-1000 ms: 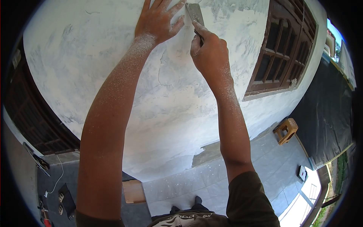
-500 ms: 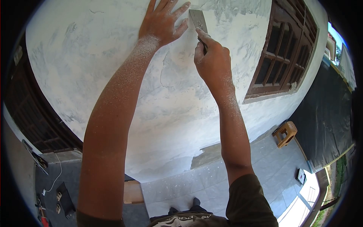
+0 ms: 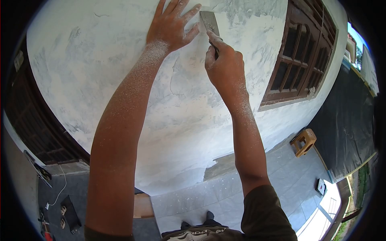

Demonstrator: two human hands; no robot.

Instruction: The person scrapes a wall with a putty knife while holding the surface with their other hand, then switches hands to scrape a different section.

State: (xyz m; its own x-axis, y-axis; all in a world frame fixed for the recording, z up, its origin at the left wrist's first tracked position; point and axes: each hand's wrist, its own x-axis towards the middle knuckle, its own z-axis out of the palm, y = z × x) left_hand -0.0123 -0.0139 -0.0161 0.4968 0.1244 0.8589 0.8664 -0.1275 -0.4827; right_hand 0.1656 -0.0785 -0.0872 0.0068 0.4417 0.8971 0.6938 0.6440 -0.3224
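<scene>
My left hand point(image 3: 171, 26) lies flat on the white, patchy wall point(image 3: 193, 120) near the top of the view, fingers spread, with the fingertips cut off by the frame edge. To its right, my right hand point(image 3: 225, 60) grips a putty knife point(image 3: 210, 23) by its dark handle. The index finger stretches along the blade. The wide metal blade points up against the wall, just beside my left thumb and forefinger. White dust coats both wrists and forearms. A thin crack point(image 3: 173, 78) runs down the wall below my left hand.
A brown wooden window point(image 3: 295, 60) is at the right, with a dark sheet point(image 3: 341, 120) beyond it. Below stand a brown plastic stool point(image 3: 303, 142) and a small box-like object point(image 3: 321, 187) on the tiled floor point(image 3: 225, 193). Sandals point(image 3: 63, 216) and a white cable point(image 3: 63, 184) lie at lower left.
Both hands and the putty knife stay almost in place, with only a very slight shift to the left. The grip on the knife is the same.
</scene>
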